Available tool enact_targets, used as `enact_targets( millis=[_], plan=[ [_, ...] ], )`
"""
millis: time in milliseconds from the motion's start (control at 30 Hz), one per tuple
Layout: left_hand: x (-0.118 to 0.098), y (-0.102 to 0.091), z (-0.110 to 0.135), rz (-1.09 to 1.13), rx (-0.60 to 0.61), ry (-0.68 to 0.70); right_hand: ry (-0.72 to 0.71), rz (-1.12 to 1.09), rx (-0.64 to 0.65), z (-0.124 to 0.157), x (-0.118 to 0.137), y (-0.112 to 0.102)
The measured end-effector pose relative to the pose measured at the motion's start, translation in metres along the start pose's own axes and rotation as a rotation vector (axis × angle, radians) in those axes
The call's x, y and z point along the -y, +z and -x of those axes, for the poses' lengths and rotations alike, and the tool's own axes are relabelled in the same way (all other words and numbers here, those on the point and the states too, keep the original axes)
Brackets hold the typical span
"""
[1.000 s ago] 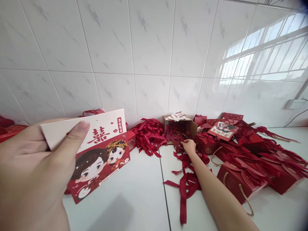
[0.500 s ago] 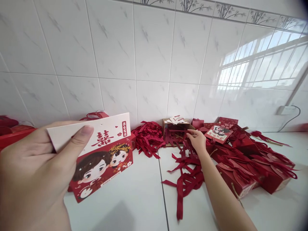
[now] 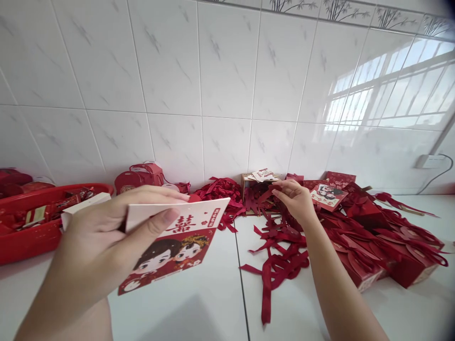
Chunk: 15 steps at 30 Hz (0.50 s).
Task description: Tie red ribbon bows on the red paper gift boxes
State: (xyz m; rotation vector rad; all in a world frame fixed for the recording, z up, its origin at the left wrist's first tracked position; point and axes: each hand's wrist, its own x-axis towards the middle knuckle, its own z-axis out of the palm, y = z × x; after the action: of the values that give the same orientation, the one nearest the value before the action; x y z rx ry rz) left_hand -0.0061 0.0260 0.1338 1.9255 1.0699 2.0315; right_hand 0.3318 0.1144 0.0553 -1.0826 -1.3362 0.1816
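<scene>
My left hand (image 3: 103,241) is closed round a red-and-white printed card (image 3: 177,251), its thumb pressed on the white upper part. A cartoon couple and a red double-happiness character decorate its face, and the card is tilted. Whether it is one side of a box I cannot tell. Farther back, my right hand (image 3: 294,198) pinches a dark red ribbon (image 3: 265,195) at the opening of a small cardboard box (image 3: 244,182). More ribbon lies inside that box, and loose red ribbons (image 3: 266,289) trail over the white surface below it.
Red gift boxes with ribbon bows (image 3: 371,255) crowd the right side. A red basket (image 3: 21,248) of wrapped items stands at the left, near red round-topped boxes (image 3: 133,182). A ribbon heap (image 3: 222,192) lies by the tiled wall (image 3: 227,85).
My left hand has moved right with the card, which now tilts further back, uncovering the red basket. The fingers of my right hand have shifted slightly left and up at the cardboard box.
</scene>
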Motion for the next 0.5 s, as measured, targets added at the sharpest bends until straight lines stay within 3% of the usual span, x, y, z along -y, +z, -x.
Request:
enact_targets(
  millis=[133,300,500],
  plan=[
    [-0.009,0.004,0.004,-0.069,0.277,0.089,-0.263,-0.141,0.129,0.014,0.045,0.003],
    [-0.015,0.01,0.011,0.083,0.616,0.178,-0.513,-0.325,0.416,0.039,0.087,0.002],
    [-0.023,0.02,0.024,0.151,0.93,0.12,-0.644,-0.407,0.584,0.062,0.115,-0.001]
  ],
)
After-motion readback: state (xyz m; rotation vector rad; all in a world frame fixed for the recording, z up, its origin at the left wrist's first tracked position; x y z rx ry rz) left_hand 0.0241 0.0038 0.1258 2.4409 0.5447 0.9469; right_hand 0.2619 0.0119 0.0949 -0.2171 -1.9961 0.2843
